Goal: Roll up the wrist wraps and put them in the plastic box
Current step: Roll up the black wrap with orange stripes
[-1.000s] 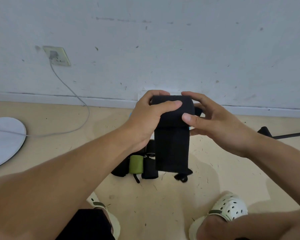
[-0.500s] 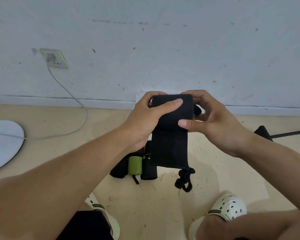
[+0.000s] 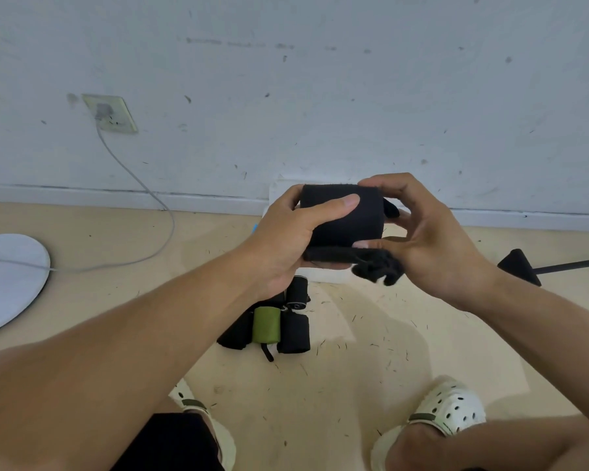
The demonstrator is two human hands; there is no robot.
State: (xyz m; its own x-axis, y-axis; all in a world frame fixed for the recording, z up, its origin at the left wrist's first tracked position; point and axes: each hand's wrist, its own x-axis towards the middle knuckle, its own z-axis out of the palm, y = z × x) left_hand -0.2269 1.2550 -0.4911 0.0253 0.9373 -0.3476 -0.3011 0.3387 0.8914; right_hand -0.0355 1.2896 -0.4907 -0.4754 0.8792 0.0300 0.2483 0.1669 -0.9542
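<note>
Black wrist wrap [image 3: 342,214] is held mid-air above the floor, nearly rolled, long axis left-right. Left hand [image 3: 286,239] is curled around the roll, thumb on top. Right hand [image 3: 422,239] pinches the loose tail and thumb loop [image 3: 378,266] under it. Plastic box [image 3: 323,275], probably the white thing partly hidden behind the hands, sits by the wall. More wraps [image 3: 269,326] lie on the floor below.

Both hands, left hand [image 3: 283,243] and right hand [image 3: 432,243], grip a rolled black wrist wrap [image 3: 344,215].
</note>
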